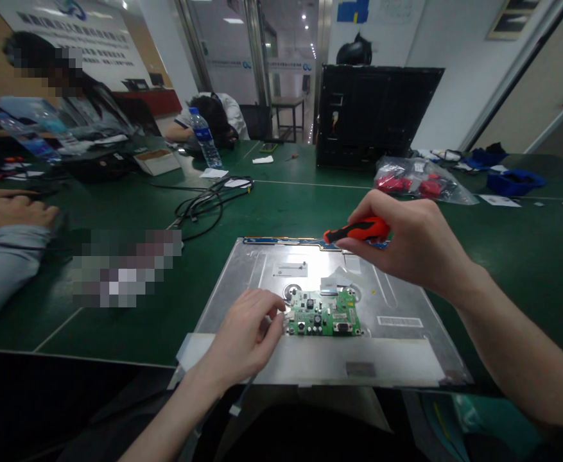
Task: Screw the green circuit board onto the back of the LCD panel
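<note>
At its near edge, the green table (281,215) bears a metal panel (391,305). Above it, toward far right, is the clenched right hand (420,247); the left hand (250,327), grip unclear, is at the left edge of the panel's green circuit board (327,314). The right grasps an orange-black screwdriver (358,230).

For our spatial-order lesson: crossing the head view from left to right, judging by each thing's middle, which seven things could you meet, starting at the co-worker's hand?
Co-worker's hand, blue-capped water bottle, left hand, green circuit board, orange-and-black tool, right hand, nearer blue object on the right.
</note>
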`<state>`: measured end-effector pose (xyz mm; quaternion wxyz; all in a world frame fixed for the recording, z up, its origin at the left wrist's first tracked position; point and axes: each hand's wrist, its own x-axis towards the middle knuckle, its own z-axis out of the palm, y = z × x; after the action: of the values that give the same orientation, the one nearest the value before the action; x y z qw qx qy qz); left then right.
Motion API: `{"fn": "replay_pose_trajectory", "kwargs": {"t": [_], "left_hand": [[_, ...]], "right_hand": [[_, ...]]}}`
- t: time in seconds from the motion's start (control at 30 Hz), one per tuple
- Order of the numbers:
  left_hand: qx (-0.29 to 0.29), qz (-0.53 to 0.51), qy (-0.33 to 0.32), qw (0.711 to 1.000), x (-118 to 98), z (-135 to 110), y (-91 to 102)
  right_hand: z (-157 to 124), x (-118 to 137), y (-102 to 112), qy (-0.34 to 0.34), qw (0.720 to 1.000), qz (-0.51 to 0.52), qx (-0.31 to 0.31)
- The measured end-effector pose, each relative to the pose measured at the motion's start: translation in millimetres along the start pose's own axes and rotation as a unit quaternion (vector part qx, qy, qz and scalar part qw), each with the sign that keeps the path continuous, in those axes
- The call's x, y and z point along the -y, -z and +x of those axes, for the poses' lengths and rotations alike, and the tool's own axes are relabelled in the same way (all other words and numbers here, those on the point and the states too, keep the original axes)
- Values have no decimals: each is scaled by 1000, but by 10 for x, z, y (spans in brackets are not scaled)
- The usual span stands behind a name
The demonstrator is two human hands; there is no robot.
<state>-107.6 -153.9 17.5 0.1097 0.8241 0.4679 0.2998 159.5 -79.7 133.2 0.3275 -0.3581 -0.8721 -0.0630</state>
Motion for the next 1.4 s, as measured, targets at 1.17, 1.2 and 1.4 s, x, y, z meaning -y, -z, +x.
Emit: {"fn": "replay_pose_trajectory", "kwargs": {"t": [1.17, 1.2, 1.4], "left_hand": [[163, 20, 8, 986, 559, 1046, -62], [167, 18, 6, 986, 552, 1054, -64], [190, 21, -9, 982, 527, 1111, -120]], "right_hand": [[-830, -1095, -785, -394, 836, 382, -9], [-831, -1095, -781, -392, 837, 382, -8], [-824, -1078, -771, -380, 841, 386, 1]]}}
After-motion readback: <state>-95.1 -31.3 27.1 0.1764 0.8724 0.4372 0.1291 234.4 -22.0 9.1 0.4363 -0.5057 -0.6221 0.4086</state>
